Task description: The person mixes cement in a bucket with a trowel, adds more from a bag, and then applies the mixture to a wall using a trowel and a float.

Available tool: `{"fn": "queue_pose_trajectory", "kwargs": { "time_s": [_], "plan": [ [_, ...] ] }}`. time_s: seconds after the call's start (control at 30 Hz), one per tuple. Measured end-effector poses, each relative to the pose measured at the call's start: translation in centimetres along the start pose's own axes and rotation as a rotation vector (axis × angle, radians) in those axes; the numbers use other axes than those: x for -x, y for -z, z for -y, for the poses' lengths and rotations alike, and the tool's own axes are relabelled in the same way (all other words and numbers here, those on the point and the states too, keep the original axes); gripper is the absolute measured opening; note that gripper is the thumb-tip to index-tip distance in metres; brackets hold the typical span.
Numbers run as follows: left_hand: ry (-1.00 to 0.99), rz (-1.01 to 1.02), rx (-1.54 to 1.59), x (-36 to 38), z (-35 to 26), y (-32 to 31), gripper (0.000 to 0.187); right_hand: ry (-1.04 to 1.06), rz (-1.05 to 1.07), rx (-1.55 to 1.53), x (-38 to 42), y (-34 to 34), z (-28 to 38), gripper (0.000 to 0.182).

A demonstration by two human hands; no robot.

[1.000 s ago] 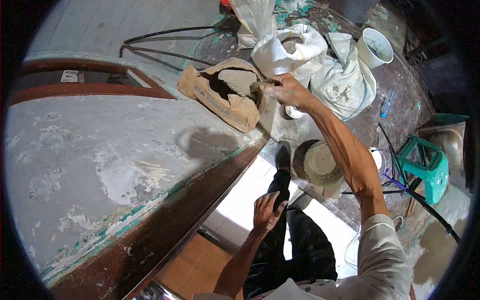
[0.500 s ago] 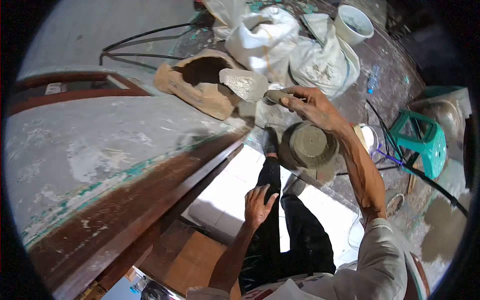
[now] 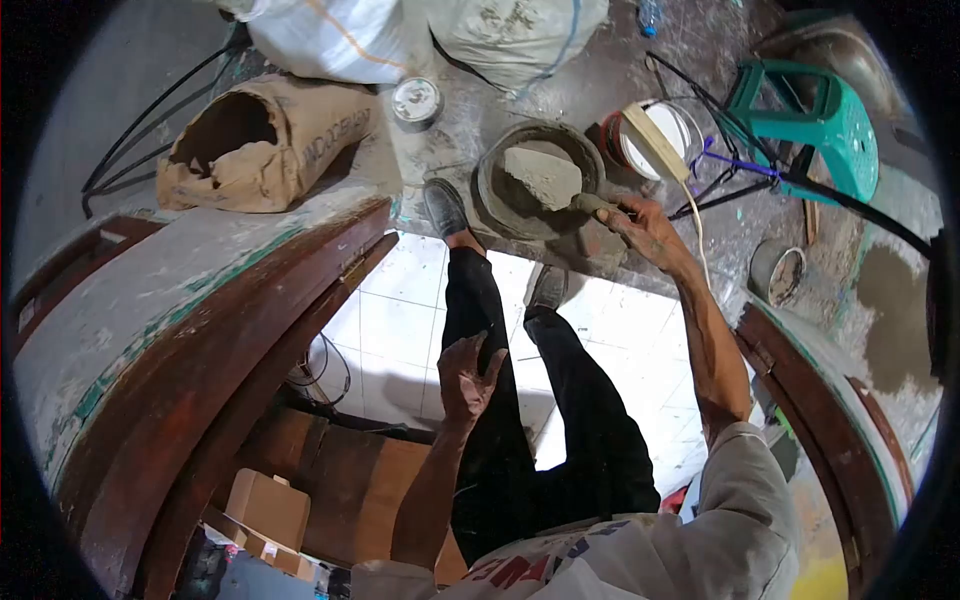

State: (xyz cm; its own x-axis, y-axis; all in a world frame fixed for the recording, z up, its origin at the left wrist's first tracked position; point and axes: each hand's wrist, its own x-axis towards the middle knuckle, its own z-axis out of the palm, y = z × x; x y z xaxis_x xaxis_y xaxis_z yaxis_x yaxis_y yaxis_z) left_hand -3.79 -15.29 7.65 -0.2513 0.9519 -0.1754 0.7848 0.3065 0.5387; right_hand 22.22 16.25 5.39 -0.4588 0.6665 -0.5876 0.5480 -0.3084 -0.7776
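My right hand (image 3: 645, 232) is closed around the mortar-caked handle of a trowel (image 3: 543, 178). Its broad grey blade lies over the inside of a round mortar bucket (image 3: 488, 190), whose walls are coated in grey. My left hand (image 3: 466, 380) rests near my left thigh with fingers apart and nothing in it. Both of my dark shoes are in view, the left one beside the bucket.
An opened brown paper sack (image 3: 310, 140) lies on its side at the left. White woven sacks (image 3: 520, 40) stand at the back, near a small tin (image 3: 416, 100). Right of the bucket are a white pail (image 3: 672, 140) and a green stool (image 3: 800, 130). Brown wooden frames flank me.
My right hand has brought the trowel from beside the paper sack back over the bucket. My view has shifted, and my left hand remains near my leg.
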Motion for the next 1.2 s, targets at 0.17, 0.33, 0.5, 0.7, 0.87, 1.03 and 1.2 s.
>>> {"fn": "queue_pose_trajectory", "kwargs": {
  "time_s": [0.17,0.33,0.5,0.7,0.87,1.03,1.2],
  "plan": [
    [-0.002,0.042,-0.074,0.5,-0.4,-0.5,0.040,0.007,-0.008,-0.052,-2.6,-4.1,-9.5,0.063],
    [-0.062,-0.083,-0.007,1.9,0.7,-2.0,0.041,0.218,-0.172,-0.235,-3.5,-6.8,-13.5,0.062],
    [-0.045,0.083,-0.115,1.4,0.2,-1.1,0.043,0.069,-0.121,-0.241,-3.9,-6.3,-17.0,0.058],
    [-0.060,0.109,-0.152,1.6,-0.1,-1.3,0.045,0.089,-0.141,-0.280,-4.3,-7.0,-16.6,0.074],
    [-0.018,0.155,-0.132,1.6,0.1,-1.2,0.044,0.020,-0.152,-0.192,-5.8,-8.3,-17.3,0.090],
    [-0.027,0.152,-0.148,1.5,-0.2,-1.1,0.044,0.062,-0.254,-0.358,-5.3,-8.9,-16.1,0.063],
    [-0.016,0.135,-0.121,1.7,0.1,-1.1,0.046,0.052,-0.219,-0.231,-4.7,-7.8,-17.1,0.057]
  ]
}}
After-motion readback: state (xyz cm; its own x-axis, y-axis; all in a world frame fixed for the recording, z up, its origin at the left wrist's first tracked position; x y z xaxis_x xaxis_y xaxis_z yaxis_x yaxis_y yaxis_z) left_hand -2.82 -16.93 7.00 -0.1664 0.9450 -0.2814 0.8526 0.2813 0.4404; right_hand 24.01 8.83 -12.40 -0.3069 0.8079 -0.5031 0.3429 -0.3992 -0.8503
